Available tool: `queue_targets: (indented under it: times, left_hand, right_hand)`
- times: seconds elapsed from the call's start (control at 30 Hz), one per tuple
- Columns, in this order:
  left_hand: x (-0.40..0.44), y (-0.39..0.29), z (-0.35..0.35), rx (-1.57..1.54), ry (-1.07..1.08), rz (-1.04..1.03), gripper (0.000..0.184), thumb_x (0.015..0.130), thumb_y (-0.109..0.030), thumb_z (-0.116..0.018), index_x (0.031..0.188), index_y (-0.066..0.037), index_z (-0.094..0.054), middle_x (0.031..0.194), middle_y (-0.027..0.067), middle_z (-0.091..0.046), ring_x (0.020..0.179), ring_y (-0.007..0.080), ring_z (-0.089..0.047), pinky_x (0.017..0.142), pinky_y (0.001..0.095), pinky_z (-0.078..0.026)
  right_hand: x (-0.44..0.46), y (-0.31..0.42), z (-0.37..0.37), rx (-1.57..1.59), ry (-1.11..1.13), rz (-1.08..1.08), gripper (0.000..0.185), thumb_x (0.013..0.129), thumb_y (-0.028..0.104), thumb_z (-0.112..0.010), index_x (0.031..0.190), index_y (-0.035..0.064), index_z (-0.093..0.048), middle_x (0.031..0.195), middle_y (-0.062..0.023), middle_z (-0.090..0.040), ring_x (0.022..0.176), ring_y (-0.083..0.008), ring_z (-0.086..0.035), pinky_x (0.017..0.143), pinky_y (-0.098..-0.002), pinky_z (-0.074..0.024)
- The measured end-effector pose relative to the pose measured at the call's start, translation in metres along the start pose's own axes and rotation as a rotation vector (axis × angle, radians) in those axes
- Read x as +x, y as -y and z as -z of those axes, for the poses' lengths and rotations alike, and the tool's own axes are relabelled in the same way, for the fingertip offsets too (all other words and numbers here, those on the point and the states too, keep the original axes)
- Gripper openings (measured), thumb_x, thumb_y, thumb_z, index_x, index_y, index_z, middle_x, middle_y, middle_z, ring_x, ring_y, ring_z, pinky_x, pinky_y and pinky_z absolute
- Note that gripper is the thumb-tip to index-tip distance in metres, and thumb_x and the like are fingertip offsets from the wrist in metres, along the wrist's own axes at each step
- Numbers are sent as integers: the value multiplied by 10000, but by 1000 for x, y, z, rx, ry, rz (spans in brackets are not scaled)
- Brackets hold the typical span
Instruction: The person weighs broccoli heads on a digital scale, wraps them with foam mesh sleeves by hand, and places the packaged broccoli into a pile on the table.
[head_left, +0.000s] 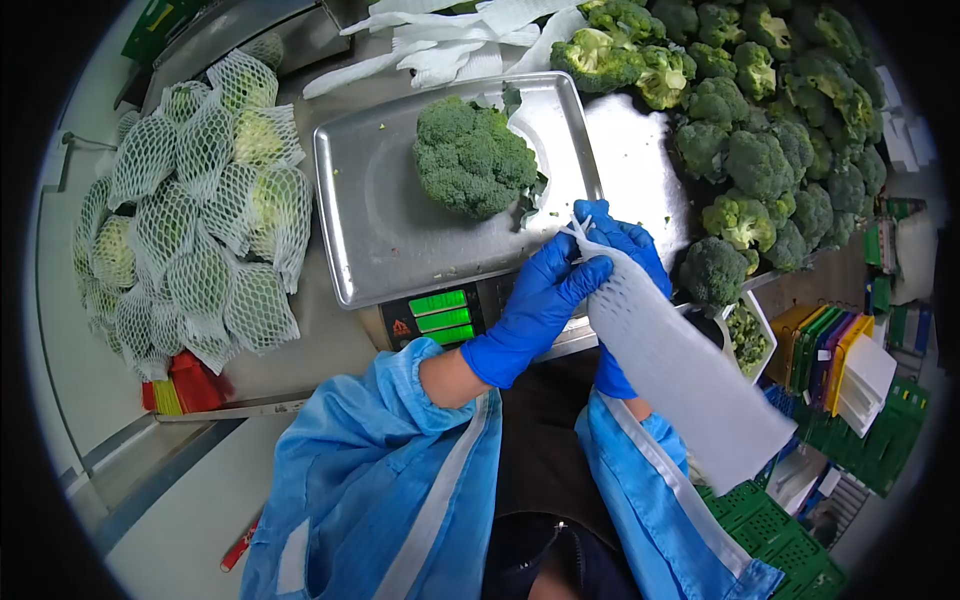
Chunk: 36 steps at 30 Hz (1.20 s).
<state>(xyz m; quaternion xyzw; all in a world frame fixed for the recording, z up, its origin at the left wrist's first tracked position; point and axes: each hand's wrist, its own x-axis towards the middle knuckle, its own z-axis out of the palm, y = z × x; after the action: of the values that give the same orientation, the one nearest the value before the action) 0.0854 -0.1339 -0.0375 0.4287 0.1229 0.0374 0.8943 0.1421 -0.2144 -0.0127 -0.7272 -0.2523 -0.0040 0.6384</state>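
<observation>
Both my hands wear blue gloves and pinch one end of a white foam net sleeve (680,365), whose flat length hangs down to the right. My left hand (540,305) grips its end from the left, with the fingertips pressed on the foam. My right hand (632,250) is closed on the same end from behind, partly hidden by the sleeve. Just beyond my hands, a broccoli head (472,158) lies on the steel tray (365,240) of a weighing scale. The scale's green display (441,316) sits at the tray's front edge; its digits are unreadable.
Net-wrapped broccoli (200,220) is heaped at the left, beside a red brush-like item (195,385). Loose broccoli heads (765,160) pile up at the right. More white foam sleeves (445,50) lie behind the tray. Green crates (765,530) stand at the lower right.
</observation>
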Motion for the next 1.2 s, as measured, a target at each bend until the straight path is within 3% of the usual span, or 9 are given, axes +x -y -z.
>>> queue_targets:
  times: [0.07, 0.27, 0.47, 0.57, 0.63, 0.7, 0.9, 1.03, 1.2]
  left_hand:
    - [-1, 0, 1, -19, -7, 25, 445, 865, -163, -624, 1242, -3, -448, 1107, 43, -546, 1010, 126, -510, 894, 271, -423]
    - [-6, -13, 9, 177, -187, -204, 371, 753, 19, -676, 1099, 15, -543, 1071, 80, -578, 978, 150, -549, 877, 269, -445]
    - [-15, -48, 38, -35, -104, -200, 139, 835, -51, -589, 969, -21, -566, 1002, 79, -586, 924, 144, -562, 818, 273, -462]
    - [0, -85, 73, -599, -122, -2, 225, 911, -207, -490, 1044, -34, -544, 1000, 95, -588, 921, 186, -579, 843, 326, -476]
    - [-17, -80, 107, -145, -295, 5, 325, 917, -283, -469, 1094, -21, -541, 1037, 111, -600, 942, 232, -586, 878, 370, -466]
    - [-40, -88, 93, -467, -201, 239, 293, 929, -234, -453, 1113, -21, -534, 1049, 121, -606, 959, 219, -584, 879, 346, -462]
    - [-60, -54, 132, 968, 82, 274, 318, 903, -213, -503, 1118, 14, -557, 1010, 93, -627, 878, 136, -604, 761, 282, -483]
    - [-24, -76, 176, 761, -377, -142, 272, 872, -127, -544, 1121, -19, -548, 983, 67, -624, 843, 136, -618, 737, 253, -503]
    - [18, -58, 167, -304, -334, 57, 470, 929, -382, -425, 1227, -24, -489, 1167, 119, -569, 1036, 231, -567, 921, 368, -442]
  right_hand:
    - [9, 3, -3, 499, -271, -811, 348, 794, 60, -668, 1115, -22, -560, 1003, -129, -607, 827, -153, -607, 716, -251, -504]
    - [-3, -13, 0, 169, -7, -101, 235, 818, 50, -614, 1050, 34, -649, 1090, -125, -593, 1072, -247, -540, 949, -319, -409]
    - [-35, -58, 8, 1048, 157, -714, 392, 956, 193, -391, 1307, 20, -381, 1191, -123, -521, 1046, -199, -531, 935, -319, -409]
    - [-26, 2, -9, -234, 537, -125, 469, 974, 274, -344, 1376, 38, -293, 1354, -111, -414, 1186, -202, -448, 1052, -337, -315]
    - [-3, 42, -8, 898, 504, -1297, 446, 895, 235, -560, 1275, 19, -469, 1191, -83, -564, 1067, -168, -534, 948, -311, -416]
    - [9, 28, -10, 831, 951, -1015, 469, 869, 260, -596, 1251, 7, -494, 1108, -81, -609, 1007, -164, -571, 917, -289, -430]
    - [35, 11, -2, 1172, 539, -1129, 377, 874, 219, -580, 1175, -6, -542, 1055, -104, -629, 930, -152, -610, 844, -285, -481]
    - [47, -10, -18, -50, 399, -43, 403, 766, 145, -653, 1160, 93, -587, 933, -126, -641, 791, -216, -649, 684, -311, -512]
    - [63, -24, -61, 14, 91, 74, 425, 802, 278, -606, 1188, 106, -563, 986, -124, -612, 859, -250, -639, 717, -321, -505]
